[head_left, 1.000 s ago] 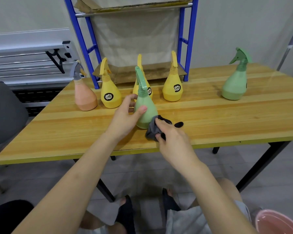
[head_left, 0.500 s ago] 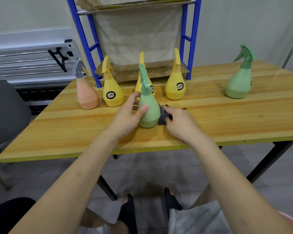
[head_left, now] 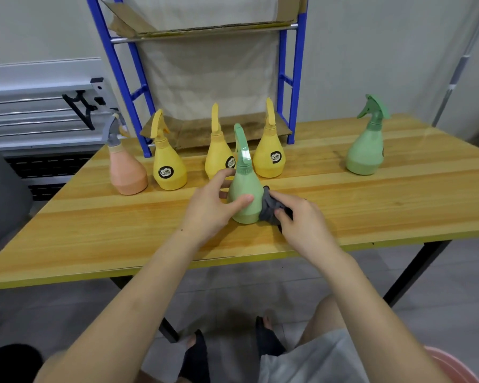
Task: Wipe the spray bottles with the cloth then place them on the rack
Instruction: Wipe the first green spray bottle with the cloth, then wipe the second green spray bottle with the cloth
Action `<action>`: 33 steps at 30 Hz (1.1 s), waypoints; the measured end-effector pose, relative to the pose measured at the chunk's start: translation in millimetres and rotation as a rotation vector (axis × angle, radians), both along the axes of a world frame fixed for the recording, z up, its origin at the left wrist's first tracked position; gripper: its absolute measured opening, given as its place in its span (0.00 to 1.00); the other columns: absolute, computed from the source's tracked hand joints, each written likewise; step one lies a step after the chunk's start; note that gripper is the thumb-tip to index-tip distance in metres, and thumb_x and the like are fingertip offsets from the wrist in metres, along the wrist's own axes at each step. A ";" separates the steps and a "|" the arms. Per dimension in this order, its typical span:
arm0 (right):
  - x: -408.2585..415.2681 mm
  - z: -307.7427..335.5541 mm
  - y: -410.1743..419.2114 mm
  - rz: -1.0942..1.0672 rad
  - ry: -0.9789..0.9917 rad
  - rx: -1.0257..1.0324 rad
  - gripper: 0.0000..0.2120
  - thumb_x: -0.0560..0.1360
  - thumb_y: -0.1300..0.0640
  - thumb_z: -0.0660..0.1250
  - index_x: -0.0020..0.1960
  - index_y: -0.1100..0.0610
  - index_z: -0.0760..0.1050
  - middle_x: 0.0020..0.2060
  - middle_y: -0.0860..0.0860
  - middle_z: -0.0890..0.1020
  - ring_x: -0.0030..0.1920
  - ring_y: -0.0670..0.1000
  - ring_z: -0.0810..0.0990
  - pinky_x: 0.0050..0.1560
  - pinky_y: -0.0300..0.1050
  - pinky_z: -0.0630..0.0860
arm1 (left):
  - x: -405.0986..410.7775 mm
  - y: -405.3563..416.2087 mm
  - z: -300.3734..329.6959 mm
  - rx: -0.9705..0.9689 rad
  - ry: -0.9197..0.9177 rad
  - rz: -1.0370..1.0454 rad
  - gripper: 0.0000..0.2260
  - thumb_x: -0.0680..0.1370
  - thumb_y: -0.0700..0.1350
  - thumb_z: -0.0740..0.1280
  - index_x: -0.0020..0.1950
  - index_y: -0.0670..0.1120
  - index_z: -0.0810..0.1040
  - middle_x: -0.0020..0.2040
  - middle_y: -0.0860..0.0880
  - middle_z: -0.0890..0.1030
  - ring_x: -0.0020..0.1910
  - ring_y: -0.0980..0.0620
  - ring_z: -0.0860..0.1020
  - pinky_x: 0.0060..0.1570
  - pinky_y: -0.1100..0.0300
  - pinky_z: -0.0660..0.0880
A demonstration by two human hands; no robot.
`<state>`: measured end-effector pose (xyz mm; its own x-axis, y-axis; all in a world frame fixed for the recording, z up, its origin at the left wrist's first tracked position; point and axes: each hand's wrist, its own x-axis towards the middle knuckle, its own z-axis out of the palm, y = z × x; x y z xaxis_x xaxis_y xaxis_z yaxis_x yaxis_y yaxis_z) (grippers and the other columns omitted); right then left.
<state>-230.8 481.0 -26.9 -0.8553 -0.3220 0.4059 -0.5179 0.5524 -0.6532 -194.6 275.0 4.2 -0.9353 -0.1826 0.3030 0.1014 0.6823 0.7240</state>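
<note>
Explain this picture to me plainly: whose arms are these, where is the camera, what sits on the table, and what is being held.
No machine here: these are a person's own arms, filmed by a camera worn on the head, looking down. The left hand grips a green spray bottle standing on the wooden table. The right hand presses a grey cloth against its side. Behind stand three yellow bottles, a pink bottle and, far right, another green bottle. The blue rack rises at the table's back edge.

Pale wall (head_left: 371,51), grey tiled floor (head_left: 233,294), wooden table (head_left: 94,230), dark chair (head_left: 0,200) at left
</note>
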 end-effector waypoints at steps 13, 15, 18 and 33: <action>-35.6 20.5 83.2 -0.316 -0.001 -0.257 0.19 0.81 0.65 0.64 0.71 0.54 0.76 0.57 0.42 0.80 0.62 0.47 0.78 0.56 0.32 0.67 | -80.4 102.9 -3.8 -0.239 0.068 0.054 0.33 0.73 0.65 0.69 0.76 0.57 0.66 0.66 0.53 0.76 0.64 0.51 0.77 0.59 0.46 0.77; -43.6 23.5 92.3 -0.326 -0.024 -0.275 0.20 0.81 0.63 0.64 0.72 0.54 0.75 0.59 0.41 0.79 0.64 0.46 0.77 0.61 0.35 0.68 | -93.0 113.2 -1.7 -0.242 0.044 0.055 0.32 0.74 0.65 0.69 0.76 0.57 0.66 0.67 0.54 0.76 0.64 0.51 0.76 0.58 0.46 0.77; -53.1 30.1 101.9 -0.340 -0.071 -0.292 0.20 0.83 0.61 0.63 0.74 0.53 0.73 0.59 0.38 0.75 0.63 0.41 0.74 0.61 0.35 0.68 | -110.3 125.8 3.1 -0.236 0.024 0.062 0.30 0.75 0.63 0.69 0.74 0.58 0.66 0.66 0.54 0.77 0.63 0.50 0.77 0.56 0.47 0.78; -74.0 40.3 135.8 -0.435 -0.001 -0.313 0.19 0.83 0.59 0.63 0.74 0.53 0.72 0.60 0.40 0.77 0.63 0.44 0.76 0.65 0.42 0.74 | -186.2 159.8 20.1 -0.180 -0.049 0.101 0.26 0.78 0.53 0.71 0.72 0.49 0.68 0.63 0.47 0.81 0.60 0.43 0.80 0.52 0.48 0.79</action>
<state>-304.8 616.9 13.4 -0.8833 0.1980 0.4249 -0.2841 0.4948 -0.8212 -380.8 434.8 24.3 -0.9295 -0.2234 0.2933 -0.0067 0.8057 0.5922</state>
